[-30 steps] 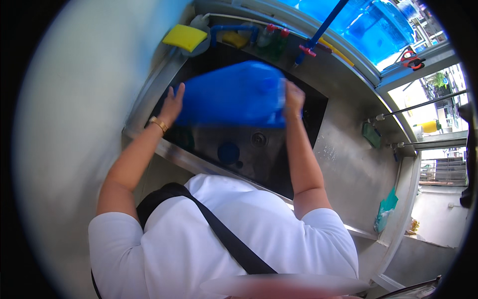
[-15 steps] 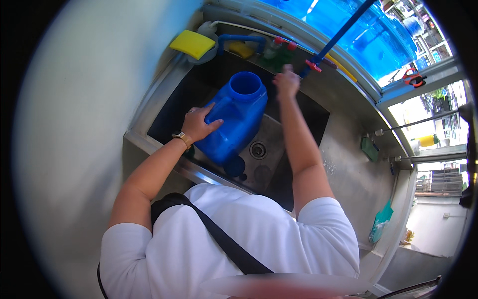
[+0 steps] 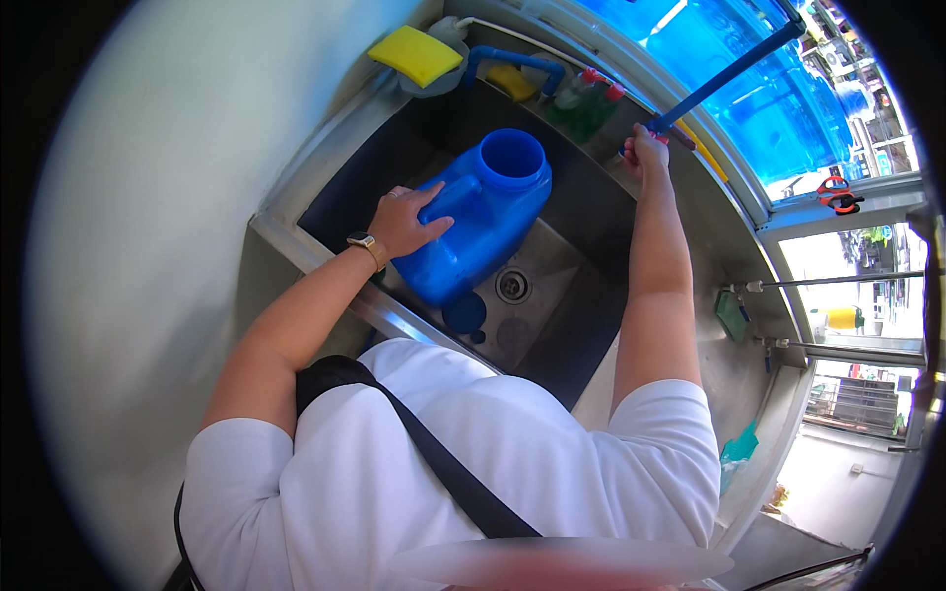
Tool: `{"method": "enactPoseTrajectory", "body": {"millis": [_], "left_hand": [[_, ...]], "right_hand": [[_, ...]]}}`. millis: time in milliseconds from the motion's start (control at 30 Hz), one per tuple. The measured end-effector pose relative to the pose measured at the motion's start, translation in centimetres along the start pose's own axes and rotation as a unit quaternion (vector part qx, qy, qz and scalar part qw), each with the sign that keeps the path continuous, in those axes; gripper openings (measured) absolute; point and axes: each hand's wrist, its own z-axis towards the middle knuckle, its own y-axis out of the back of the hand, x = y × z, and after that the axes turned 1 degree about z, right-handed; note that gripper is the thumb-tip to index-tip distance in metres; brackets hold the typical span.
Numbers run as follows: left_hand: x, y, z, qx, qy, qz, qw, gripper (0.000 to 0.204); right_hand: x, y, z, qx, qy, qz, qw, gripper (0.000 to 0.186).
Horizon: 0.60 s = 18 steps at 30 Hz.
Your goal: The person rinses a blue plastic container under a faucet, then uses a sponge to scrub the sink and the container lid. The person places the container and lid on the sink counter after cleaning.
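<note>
A blue plastic jug (image 3: 481, 229) with a wide uncapped mouth leans in the steel sink (image 3: 552, 286). My left hand (image 3: 406, 223), with a watch at its wrist, grips the jug by its handle side, thumb and fingers spread over the blue wall. My right hand (image 3: 645, 154) reaches to the back right of the sink. Its fingers are closed round the red valve handle (image 3: 658, 139) on the blue pipe (image 3: 724, 79), and they hide most of it. Beside the drain (image 3: 512, 286) lies a round dark blue cap (image 3: 463, 313).
Along the back ledge are a yellow sponge (image 3: 416, 56) on a bowl, a bent blue pipe (image 3: 512, 57), and green bottles (image 3: 589, 106) with red caps. Red scissors (image 3: 839, 195) hang at the window frame. Large blue water containers (image 3: 749, 89) stand behind it.
My right hand has moved right, from beside the bottles to the red valve handle, and closed on it. My left hand stays on the jug. The view has shifted slightly.
</note>
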Motion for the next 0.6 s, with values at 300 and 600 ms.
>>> {"method": "enactPoseTrajectory", "body": {"millis": [300,600], "left_hand": [[0.2,0.4,0.5,0.023,0.032,-0.005,0.999,0.069],[0.2,0.5,0.7,0.032,0.05,-0.008,0.998,0.071]], "right_hand": [[0.3,0.8,-1.2,-0.058,0.081,-0.225,0.969,0.054],[-0.6,1.6,-3.0,-0.011,0.04,0.017,0.999,0.086]]}}
